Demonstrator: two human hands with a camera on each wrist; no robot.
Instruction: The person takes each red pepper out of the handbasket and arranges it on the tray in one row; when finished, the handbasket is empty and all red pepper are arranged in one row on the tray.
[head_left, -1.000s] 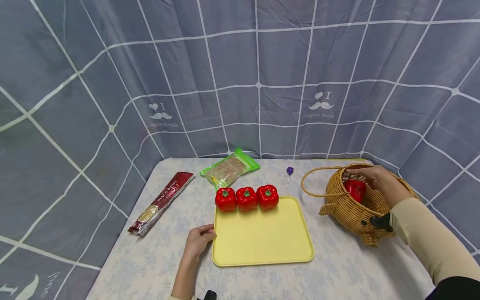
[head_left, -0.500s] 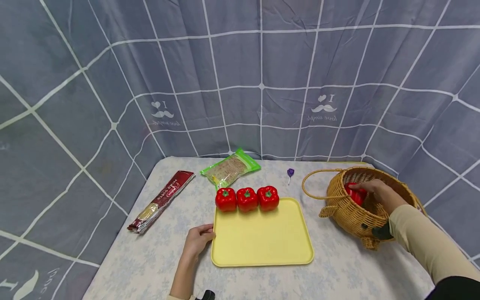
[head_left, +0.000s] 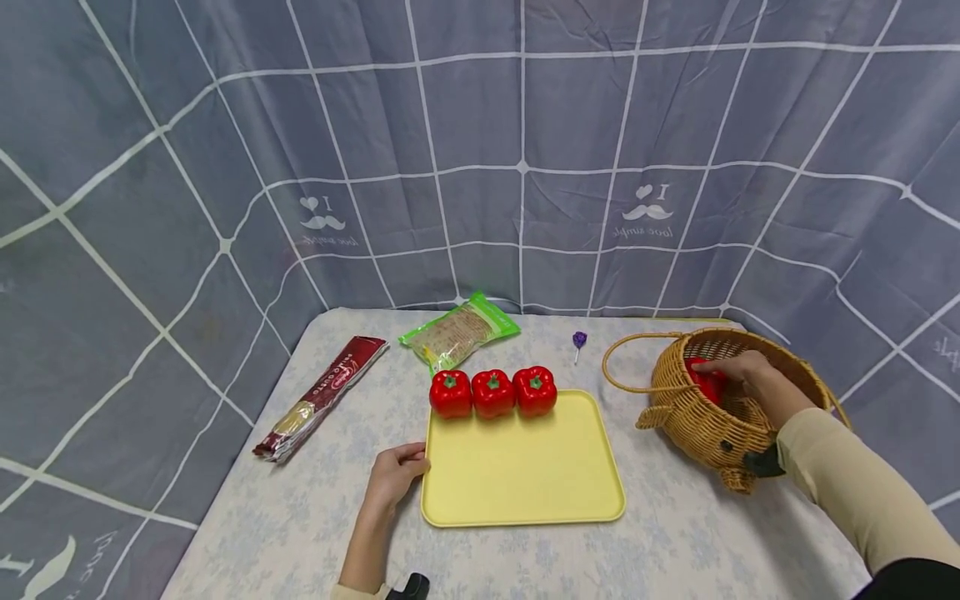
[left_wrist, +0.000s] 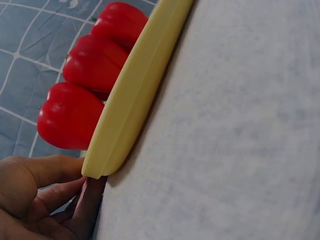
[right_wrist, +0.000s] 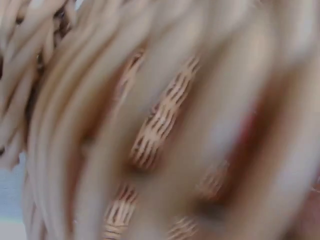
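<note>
My left hand (head_left: 393, 477) pinches the left edge of a yellow tray (head_left: 525, 471); in the left wrist view the thumb and fingers (left_wrist: 60, 170) meet at the tray's rim (left_wrist: 125, 110). Three shiny red bell peppers (head_left: 493, 394) stand in a row along the tray's far edge. On the right, my right hand (head_left: 752, 377) reaches down into a wicker basket (head_left: 690, 429) and grips another red bell pepper (head_left: 705, 383) inside it. Blurred basket weave (right_wrist: 160, 125) fills most of the right wrist view and hides this hand.
Left of the tray lies a long dark-red packet (head_left: 322, 400). A green-edged clear bag (head_left: 459, 332) lies behind the peppers, and a purple lollipop (head_left: 579, 340) near the back. The basket's looped handle (head_left: 611, 354) sticks out leftward. A grey-blue checked curtain (head_left: 480, 167) encloses the table.
My right hand has moved leftward inside the basket and taken hold of the bell pepper. The left hand stays at the tray's edge.
</note>
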